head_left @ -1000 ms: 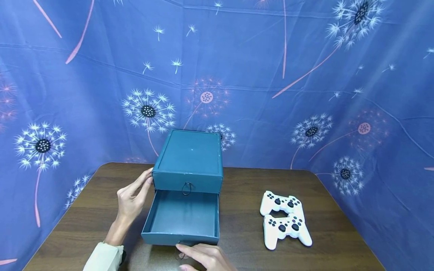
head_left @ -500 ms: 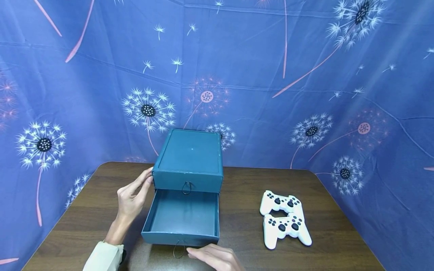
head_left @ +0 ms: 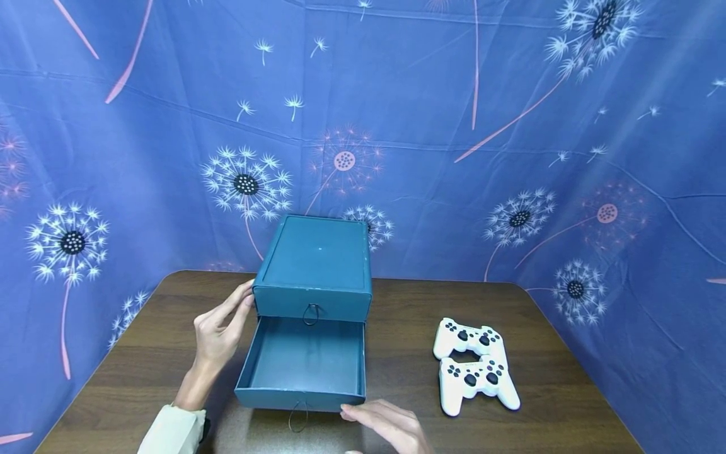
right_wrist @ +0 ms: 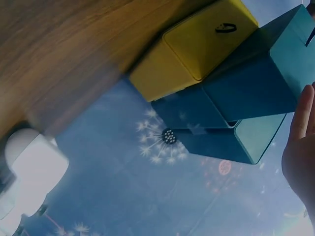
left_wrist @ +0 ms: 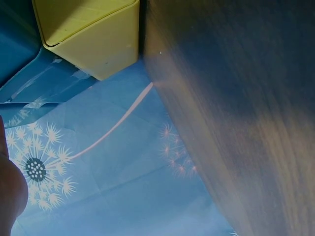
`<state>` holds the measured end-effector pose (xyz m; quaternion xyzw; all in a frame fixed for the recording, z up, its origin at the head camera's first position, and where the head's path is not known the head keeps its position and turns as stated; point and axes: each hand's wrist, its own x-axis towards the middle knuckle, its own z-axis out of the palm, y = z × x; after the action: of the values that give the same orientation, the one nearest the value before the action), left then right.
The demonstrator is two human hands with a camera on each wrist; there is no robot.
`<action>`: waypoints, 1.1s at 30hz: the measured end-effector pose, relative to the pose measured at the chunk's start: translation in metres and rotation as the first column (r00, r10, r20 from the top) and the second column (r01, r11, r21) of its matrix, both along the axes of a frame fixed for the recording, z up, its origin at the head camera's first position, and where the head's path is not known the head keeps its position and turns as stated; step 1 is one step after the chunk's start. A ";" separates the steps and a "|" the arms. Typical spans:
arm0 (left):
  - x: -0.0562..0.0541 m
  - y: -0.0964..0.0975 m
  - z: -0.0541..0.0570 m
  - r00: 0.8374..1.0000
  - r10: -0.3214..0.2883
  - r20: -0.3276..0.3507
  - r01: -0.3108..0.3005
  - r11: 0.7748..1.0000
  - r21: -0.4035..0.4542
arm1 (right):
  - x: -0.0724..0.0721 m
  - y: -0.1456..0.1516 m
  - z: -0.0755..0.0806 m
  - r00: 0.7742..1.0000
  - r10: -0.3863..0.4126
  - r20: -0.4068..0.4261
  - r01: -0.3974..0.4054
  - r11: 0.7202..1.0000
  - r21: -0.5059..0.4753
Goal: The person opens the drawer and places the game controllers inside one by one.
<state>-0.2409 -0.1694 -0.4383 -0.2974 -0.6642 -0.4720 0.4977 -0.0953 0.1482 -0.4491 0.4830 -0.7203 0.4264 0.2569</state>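
Note:
A teal drawer cabinet (head_left: 317, 252) stands on the table, its middle drawer (head_left: 306, 359) pulled out with nothing seen inside. Below it, the wrist views show a yellow drawer (right_wrist: 162, 73). My left hand (head_left: 218, 337) rests its fingertips against the cabinet's left side, near the top front corner. At the front right corner of the pulled-out drawer is my right hand (head_left: 391, 425), fingers straight and fingertips at the drawer front. A thin ring pull (head_left: 297, 419) hangs from that front, out of the hand. Another ring pull (head_left: 311, 314) hangs on the top drawer.
Two white game controllers lie to the right, a rear one (head_left: 446, 340) touching a front one (head_left: 452, 394). The brown wooden table (head_left: 403, 334) extends on both sides of the cabinet. Blue dandelion-print cloth (head_left: 420, 208) hangs behind the table.
My right hand has left the drawer's ring pull and moved right along the drawer front to its right corner. The left hand and drawer have stayed in place.

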 end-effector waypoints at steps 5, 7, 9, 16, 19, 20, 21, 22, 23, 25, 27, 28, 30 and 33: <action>0.001 0.000 0.000 1.000 0.005 0.005 -0.005 1.000 -0.001 | 0.005 0.007 0.002 0.998 -0.040 0.040 0.041 0.999 -0.032; 0.001 0.000 0.000 1.000 0.005 0.010 -0.005 1.000 0.000 | 0.006 0.010 0.002 0.997 -0.058 0.045 0.060 0.997 -0.053; 0.001 0.000 0.000 1.000 0.005 0.012 -0.005 1.000 0.001 | 0.006 0.012 0.003 0.998 -0.065 0.024 0.067 0.994 -0.086; 0.001 0.000 0.000 1.000 0.009 0.016 -0.009 1.000 0.005 | 0.004 0.018 0.009 0.994 -0.097 -0.047 0.089 0.984 -0.156; 0.001 0.000 0.000 1.000 0.006 0.015 -0.006 1.000 0.005 | 0.004 0.022 0.008 0.992 -0.124 -0.033 0.118 0.981 -0.155; 0.001 0.000 0.000 1.000 0.004 0.013 -0.005 1.000 0.006 | 0.004 0.023 0.008 0.991 -0.132 -0.029 0.126 0.979 -0.157; 0.001 0.000 0.000 1.000 0.001 0.012 -0.001 1.000 0.006 | 0.004 0.025 0.008 0.990 -0.141 -0.024 0.135 0.978 -0.159; 0.001 0.001 0.000 1.000 -0.002 0.010 0.002 1.000 0.006 | 0.004 0.027 0.008 0.989 -0.147 -0.021 0.141 0.977 -0.161; 0.001 0.001 0.000 1.000 -0.006 0.009 0.006 1.000 0.006 | 0.003 0.029 0.009 0.989 -0.148 -0.026 0.142 0.976 -0.167; 0.001 0.001 0.000 1.000 -0.010 0.005 0.010 1.000 0.006 | 0.002 0.032 0.011 0.987 -0.161 -0.027 0.154 0.973 -0.174; 0.001 0.001 0.001 1.000 -0.010 0.003 0.010 1.000 0.006 | 0.002 0.036 0.014 0.986 -0.168 -0.020 0.162 0.970 -0.183; 0.001 0.001 0.001 1.000 -0.009 0.003 0.009 1.000 0.005 | 0.002 0.038 0.016 0.986 -0.168 -0.020 0.161 0.969 -0.188; 0.001 0.001 0.001 1.000 -0.003 0.004 0.003 1.000 0.006 | 0.002 0.041 0.020 0.985 -0.171 -0.024 0.163 0.967 -0.198; 0.002 0.001 0.002 1.000 0.003 0.007 -0.003 1.000 0.006 | 0.002 0.044 0.023 0.985 -0.171 -0.038 0.159 0.963 -0.217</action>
<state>-0.2392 -0.1685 -0.4362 -0.2934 -0.6650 -0.4742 0.4968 -0.0934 0.1918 -0.4256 0.4030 -0.7007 0.4646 0.3618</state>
